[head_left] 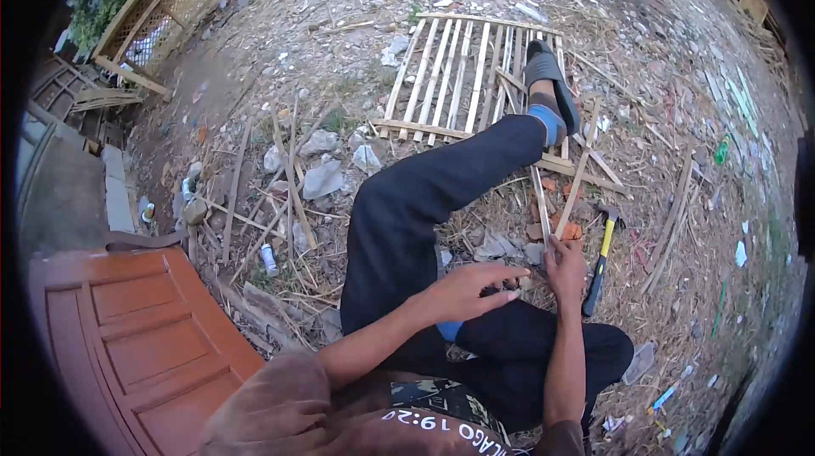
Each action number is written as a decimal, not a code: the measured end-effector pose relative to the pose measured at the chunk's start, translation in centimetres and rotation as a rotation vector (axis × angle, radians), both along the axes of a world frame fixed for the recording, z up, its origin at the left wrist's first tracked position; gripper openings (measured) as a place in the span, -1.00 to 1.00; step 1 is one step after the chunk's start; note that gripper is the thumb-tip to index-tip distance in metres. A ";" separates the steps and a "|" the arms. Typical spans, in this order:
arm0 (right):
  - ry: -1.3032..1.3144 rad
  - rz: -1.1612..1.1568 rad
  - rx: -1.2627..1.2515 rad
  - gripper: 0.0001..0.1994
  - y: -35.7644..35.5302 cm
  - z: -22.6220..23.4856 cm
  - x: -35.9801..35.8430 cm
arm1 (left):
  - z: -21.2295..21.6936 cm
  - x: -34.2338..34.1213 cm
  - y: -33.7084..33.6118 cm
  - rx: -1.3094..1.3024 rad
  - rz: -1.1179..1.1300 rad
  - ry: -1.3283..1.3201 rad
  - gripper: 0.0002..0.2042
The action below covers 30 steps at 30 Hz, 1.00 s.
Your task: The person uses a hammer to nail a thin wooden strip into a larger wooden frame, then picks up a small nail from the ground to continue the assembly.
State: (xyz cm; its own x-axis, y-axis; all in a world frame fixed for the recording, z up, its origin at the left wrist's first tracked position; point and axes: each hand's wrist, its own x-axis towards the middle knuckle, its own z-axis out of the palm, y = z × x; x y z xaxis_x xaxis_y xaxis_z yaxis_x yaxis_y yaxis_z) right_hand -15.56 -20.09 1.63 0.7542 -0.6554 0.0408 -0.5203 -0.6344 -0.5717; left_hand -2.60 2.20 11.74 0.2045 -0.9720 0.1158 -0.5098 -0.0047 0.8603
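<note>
Head cam: slat (541, 201) gripped, fwd of R hand (567, 269); L hand (469, 289) loosely spread nearby.

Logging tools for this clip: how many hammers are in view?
1: the yellow-and-black hammer lies on the ground, right of the right hand. Debris could hide others.

We cannot tell whether the left hand (458, 290) holds anything; what the dark patch between its thumb and fingers is escapes us. The right hand (566, 271) hides the near ends of two strips (576, 180), so we cannot say whether it grips one or both. The shoe (550, 82) covers part of the frame (447, 74). The rim cuts off our view of the door (157, 350), the lower edge the shirt (276, 409).
</note>
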 end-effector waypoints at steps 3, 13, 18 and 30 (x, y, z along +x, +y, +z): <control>0.011 -0.042 0.016 -0.64 0.2 -0.8 0.2 | -0.2 1.6 2.9 0.073 0.209 0.119 -0.66; -0.002 -0.114 -0.051 -0.72 1.8 -1.9 -1.0 | -2.3 -2.5 -2.6 0.274 0.087 -0.009 -0.66; 0.075 -0.111 -0.001 -0.63 2.6 -2.0 -0.2 | -6.8 -2.5 -10.5 0.126 -0.047 -0.194 -0.60; 0.110 -0.850 -0.121 -0.83 -3.8 9.4 -26.4 | -12.2 -2.5 -12.9 0.119 -0.124 -0.452 -0.56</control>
